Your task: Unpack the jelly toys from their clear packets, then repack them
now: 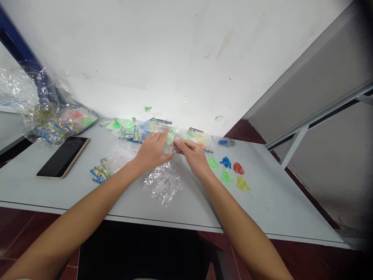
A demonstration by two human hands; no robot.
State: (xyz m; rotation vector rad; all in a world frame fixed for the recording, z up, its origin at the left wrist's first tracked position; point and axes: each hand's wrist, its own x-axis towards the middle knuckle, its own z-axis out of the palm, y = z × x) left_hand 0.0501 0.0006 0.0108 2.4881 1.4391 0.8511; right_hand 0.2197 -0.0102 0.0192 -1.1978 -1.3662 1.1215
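Note:
My left hand (153,151) and my right hand (192,155) meet at the middle of the white table (262,186), both pinching a small transparent plastic packet (171,142). Its contents are hard to make out. Just right of my right hand lie several loose jelly-like toys in a small group: a green one (213,162), a blue one (225,162), a red one (238,168) and a yellow one (243,183). Below my hands is a crumpled transparent plastic bag (163,182). A row of colourful-headed packets (134,132) lies just beyond my fingers.
A black smartphone (62,157) with a gold edge lies at the table's left. Beyond it are a heap of packets (64,124) and a large plastic bag (17,91). A white wall (151,50) rises behind the table, with small green toys (148,109) stuck on it.

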